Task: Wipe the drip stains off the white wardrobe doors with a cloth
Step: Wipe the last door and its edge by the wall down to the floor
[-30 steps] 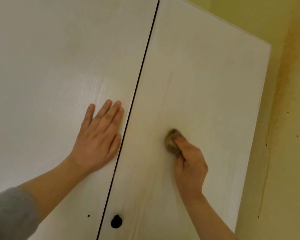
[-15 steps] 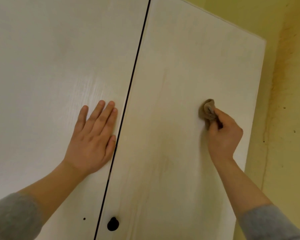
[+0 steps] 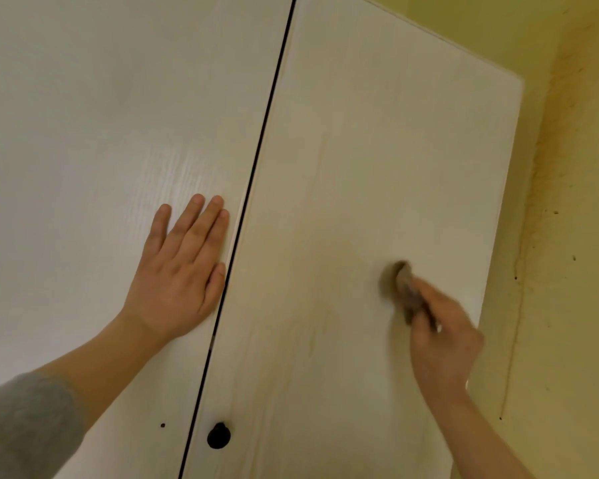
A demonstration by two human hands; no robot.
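A small brown cloth is held bunched in the right hand and is pressed against the right door, in its lower right part. The fingers are curled round the cloth, most of which sticks out past the fingertips, up and to the left. The hand and cloth are blurred, so the exact hold cannot be made out. A faint yellowish streak is seen on the door up and to the left of the cloth, well apart from it.

The left hand is laid flat on the left door, fingers straight and close together, nothing being held; the thumb lies just beside the dark gap between the doors. A black knob is seen low on the right door, near the gap.

Compared with half a second ago, the cloth has been brought down the door and slightly away from its right edge. The grey right sleeve has passed out of view. The left hand has been kept flat in the same place.
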